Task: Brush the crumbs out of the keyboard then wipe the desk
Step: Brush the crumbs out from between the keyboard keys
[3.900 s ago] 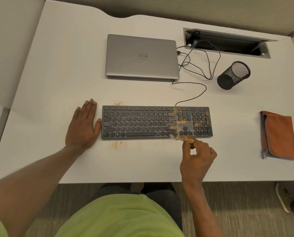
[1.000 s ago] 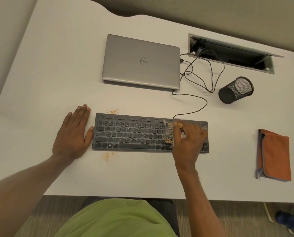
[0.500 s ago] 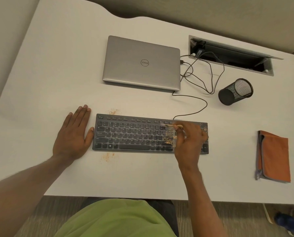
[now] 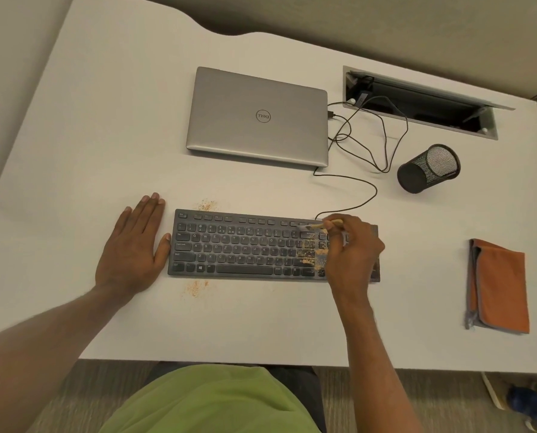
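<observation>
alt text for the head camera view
A person's right hand holds a small wooden-handled brush on the right part of a flat black keyboard strewn with orange crumbs, while the left hand lies flat on the white desk at the keyboard's left end. Behind sit a closed silver laptop and black mesh cup; a folded orange cloth lies at right.

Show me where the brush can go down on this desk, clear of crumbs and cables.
Bare desk left of the laptop, and between keyboard and orange cloth. Crowded: cables between laptop and mesh cup; crumbs at the keyboard's near and far left edges.
</observation>
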Available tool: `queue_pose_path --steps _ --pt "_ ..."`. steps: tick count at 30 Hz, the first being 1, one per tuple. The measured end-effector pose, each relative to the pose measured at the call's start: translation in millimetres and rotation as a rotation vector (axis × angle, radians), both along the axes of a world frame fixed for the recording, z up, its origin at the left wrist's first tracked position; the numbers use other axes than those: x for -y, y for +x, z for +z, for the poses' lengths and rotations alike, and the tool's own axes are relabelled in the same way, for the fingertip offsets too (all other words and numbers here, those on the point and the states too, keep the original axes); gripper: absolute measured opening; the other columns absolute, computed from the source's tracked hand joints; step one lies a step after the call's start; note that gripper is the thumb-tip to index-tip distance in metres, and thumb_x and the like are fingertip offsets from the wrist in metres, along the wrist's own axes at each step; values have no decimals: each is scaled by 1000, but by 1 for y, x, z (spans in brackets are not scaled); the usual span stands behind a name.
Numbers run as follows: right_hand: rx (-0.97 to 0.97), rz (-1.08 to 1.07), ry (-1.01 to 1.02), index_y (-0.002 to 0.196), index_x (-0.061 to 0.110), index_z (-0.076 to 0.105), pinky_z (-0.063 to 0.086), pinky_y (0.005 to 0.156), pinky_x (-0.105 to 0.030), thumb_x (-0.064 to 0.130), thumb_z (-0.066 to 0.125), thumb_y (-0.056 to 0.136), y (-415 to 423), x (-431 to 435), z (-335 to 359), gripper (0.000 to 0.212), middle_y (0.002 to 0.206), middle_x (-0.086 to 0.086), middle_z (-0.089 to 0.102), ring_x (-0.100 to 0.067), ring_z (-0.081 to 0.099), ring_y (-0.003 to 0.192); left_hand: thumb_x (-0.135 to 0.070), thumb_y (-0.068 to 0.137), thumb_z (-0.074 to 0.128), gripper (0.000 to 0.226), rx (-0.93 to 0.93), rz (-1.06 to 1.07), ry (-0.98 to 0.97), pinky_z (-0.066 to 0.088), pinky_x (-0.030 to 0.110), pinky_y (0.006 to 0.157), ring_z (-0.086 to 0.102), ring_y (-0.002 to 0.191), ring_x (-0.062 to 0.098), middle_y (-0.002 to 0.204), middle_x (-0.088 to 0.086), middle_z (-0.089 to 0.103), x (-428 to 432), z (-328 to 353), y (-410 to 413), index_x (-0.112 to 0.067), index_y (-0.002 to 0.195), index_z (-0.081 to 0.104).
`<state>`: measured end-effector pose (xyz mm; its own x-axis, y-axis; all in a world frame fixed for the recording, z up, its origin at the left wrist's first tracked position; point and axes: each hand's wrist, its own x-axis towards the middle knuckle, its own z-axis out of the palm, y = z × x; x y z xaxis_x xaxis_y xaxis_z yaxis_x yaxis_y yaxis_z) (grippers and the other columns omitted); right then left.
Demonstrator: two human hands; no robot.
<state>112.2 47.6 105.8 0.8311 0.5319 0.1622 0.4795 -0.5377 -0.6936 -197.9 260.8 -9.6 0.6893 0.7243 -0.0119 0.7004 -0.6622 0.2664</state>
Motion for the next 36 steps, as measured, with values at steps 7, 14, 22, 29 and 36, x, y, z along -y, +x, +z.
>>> queue_pose_path --steps 7,14,22,29,36 --pt "117 -150 -39 100 28 68 33 96 -48 20 61 104 -4 10 5 11 92 20 61 1 51 95 -43 110 27 70 -1 -3 6 12 44 135 7 166 14 179 3 14 0 0 0 -12 171 15" --pt "-8 -65 48 97 32 67 38 99 -59 21 65 102 -26 5 -2 12 91 22 65 -3 59 94 -41 109 29 70 10 -4 6 12 45 135 9 166 15 178 4 16 0 1 1 -11 171 17" --pt "30 -257 25 98 33 63 26 91 -15 28 61 105 -14 18 -6 9 97 9 67 -28 56 99 -41 109 29 70 13 -4 7 12 44 135 10 166 16 178 4 17 1 1 1 -11 171 18" --pt "-31 -216 18 99 23 70 38 100 -42 32 61 104 -15 18 -13 14 92 10 68 1 56 101 -42 109 28 70 6 -5 6 12 44 135 9 166 16 178 4 16 0 0 1 -11 171 17" --pt "70 -140 57 100 21 70 37 95 -46 16 63 102 -26 19 -5 9 97 10 67 -17 61 95 -42 109 28 70 13 -7 10 13 45 135 10 166 16 178 4 17 0 0 1 -11 171 18"
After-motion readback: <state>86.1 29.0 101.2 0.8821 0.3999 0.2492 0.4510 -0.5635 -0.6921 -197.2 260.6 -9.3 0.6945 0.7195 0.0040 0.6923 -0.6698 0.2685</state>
